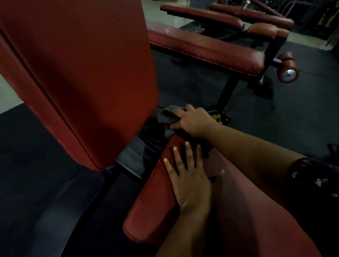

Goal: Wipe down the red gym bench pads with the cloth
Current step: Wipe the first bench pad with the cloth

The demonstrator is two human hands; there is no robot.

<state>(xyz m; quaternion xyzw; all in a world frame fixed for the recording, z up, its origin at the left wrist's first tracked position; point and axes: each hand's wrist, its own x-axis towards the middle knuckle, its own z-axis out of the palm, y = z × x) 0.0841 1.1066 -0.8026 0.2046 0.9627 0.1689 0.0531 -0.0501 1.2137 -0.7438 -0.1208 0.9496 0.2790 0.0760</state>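
Seat pad (153, 207) runs lengthwise toward upright back pad (82, 64), left hand (189, 186) flat on it, right hand (193, 121) gripping cloth (167, 116).

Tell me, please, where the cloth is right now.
Head view, centre: the grey cloth is in the right hand, between backrest pad and seat pad.

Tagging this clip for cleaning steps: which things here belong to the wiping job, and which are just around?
In the job: grey cloth, gripped by the right hand; left hand flat on the seat pad; back pad.
Just around, untouched now: neighbouring bench; foot roller; floor mat.
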